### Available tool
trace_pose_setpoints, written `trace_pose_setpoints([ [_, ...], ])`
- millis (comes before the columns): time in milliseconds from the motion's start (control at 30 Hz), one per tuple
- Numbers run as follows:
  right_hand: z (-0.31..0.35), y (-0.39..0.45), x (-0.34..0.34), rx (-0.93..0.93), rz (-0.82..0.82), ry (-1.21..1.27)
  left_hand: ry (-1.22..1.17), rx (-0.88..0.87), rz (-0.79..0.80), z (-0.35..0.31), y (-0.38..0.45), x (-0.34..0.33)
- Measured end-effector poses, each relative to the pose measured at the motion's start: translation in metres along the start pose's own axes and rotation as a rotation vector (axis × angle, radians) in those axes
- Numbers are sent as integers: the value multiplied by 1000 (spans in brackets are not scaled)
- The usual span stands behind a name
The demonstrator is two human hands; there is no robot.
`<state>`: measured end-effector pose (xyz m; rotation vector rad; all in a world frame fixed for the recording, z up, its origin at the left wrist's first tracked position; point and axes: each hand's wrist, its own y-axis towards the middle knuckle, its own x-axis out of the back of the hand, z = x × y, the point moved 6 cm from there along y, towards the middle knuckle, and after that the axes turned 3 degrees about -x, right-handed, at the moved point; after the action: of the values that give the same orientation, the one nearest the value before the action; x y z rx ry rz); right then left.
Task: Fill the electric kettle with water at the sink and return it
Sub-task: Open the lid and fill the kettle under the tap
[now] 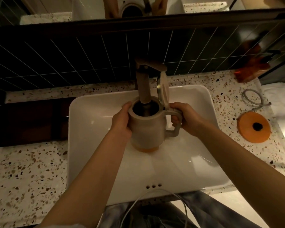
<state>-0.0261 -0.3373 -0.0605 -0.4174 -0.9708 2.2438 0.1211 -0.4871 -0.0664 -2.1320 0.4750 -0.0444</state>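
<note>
Fingers (174, 120) of right hand (186, 119) wrapped through kettle (146, 129) handle; left hand (122, 122) clamped round kettle body.

Kettle is held upright over the sink (92, 129) basin, lid (164, 89) flipped open and standing up, mouth placed directly under the tap (143, 83) spout, which dips just inside the rim. Filling step is judged to be in hand; flowing water cannot be told from this view, nor the level inside. Orange base (254, 127) is seen on the counter (26, 170) to the right, well apart from the sink, cord beside it. Next, once enough water is in, tap is to be shut off, lid closed, kettle kept level and carried right to be seated on the base.
</note>
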Motion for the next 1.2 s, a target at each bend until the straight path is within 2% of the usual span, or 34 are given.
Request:
trace_pose_setpoints([
  [133,4,5,-1,-30,19,-77,-14,-50,-35,-6,1,-1],
  [567,-9,33,8,153,-122,-97,8,-117,-66,8,2,7],
  [867,-17,41,13,234,-135,-104,173,-231,-16,16,9,12],
  [933,-16,43,15,243,-136,-121,304,-368,-69,5,7,14],
  [967,-15,44,15,243,-141,-128,415,-507,-121,-6,2,13],
  [1033,-13,46,15,236,-158,-146,685,-895,-183,-31,-17,-1],
  [1133,-13,48,16,224,-178,-179,991,-1333,-146,-53,-36,-36],
  [1200,-14,49,17,221,-185,-182,1142,-1481,-107,-65,-37,-60],
])
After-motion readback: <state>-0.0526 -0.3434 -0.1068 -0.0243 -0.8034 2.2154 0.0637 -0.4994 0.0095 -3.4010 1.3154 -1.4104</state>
